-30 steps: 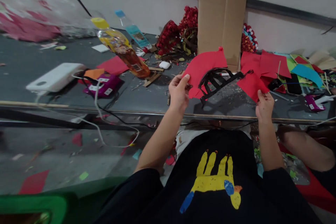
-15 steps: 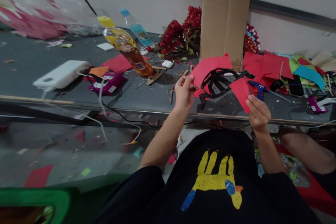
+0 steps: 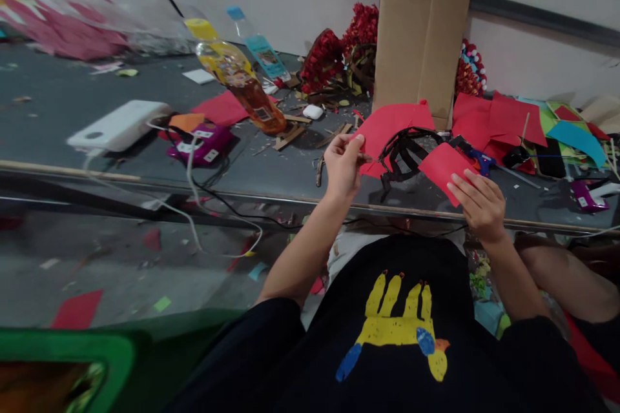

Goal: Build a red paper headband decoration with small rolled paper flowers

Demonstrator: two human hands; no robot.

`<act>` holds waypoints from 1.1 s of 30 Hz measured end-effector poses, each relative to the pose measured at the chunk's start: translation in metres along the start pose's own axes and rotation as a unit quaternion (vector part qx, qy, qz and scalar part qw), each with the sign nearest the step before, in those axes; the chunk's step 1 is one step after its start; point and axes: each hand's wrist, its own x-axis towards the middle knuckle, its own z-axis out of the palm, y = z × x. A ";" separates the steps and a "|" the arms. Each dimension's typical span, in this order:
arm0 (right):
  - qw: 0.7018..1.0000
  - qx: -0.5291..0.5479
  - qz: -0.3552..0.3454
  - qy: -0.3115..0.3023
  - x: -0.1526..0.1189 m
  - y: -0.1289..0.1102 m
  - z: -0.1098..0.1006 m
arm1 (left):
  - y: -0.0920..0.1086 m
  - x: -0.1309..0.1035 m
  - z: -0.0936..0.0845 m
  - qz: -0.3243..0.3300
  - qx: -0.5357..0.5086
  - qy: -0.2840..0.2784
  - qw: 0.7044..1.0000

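Observation:
My left hand is closed in a pinch on the left end of a black openwork frame made of curved strips. My right hand has a small piece of red paper between thumb and fingers, in front of the frame's right side. A larger red paper sheet shows behind the frame; whether it is joined to it I cannot tell. Just beyond the right hand lies a blue glue gun, partly hidden.
A tilted bottle of amber drink, a white power bank and a purple box with cables are on the left. A cardboard post stands behind. More red sheets lie right. Another person's leg is at right.
The red paper in my right hand has turned and shifted slightly left, and the right fingers now lie flatter over it. My left hand keeps its pinch on the frame.

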 end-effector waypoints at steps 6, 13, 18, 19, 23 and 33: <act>0.999 0.009 -0.015 -0.036 0.003 0.013 0.002 | 0.002 0.000 0.002 0.000 0.004 0.001 1.000; 0.998 -0.002 -0.046 -0.041 0.006 0.008 0.008 | 0.000 0.001 0.003 -0.009 -0.003 0.007 1.000; 0.998 0.001 -0.051 -0.043 0.005 0.004 0.008 | 0.000 0.003 0.000 -0.005 0.000 0.018 1.000; 0.998 -0.002 -0.052 -0.044 0.005 0.004 0.008 | 0.000 0.003 -0.001 -0.004 0.001 0.017 1.000; 0.997 -0.027 -0.069 -0.030 0.010 0.004 0.010 | -0.003 0.003 -0.001 -0.001 0.003 0.012 1.000; 0.994 -0.064 -0.090 -0.017 0.023 0.014 0.015 | -0.002 0.002 -0.002 0.004 -0.003 0.022 1.000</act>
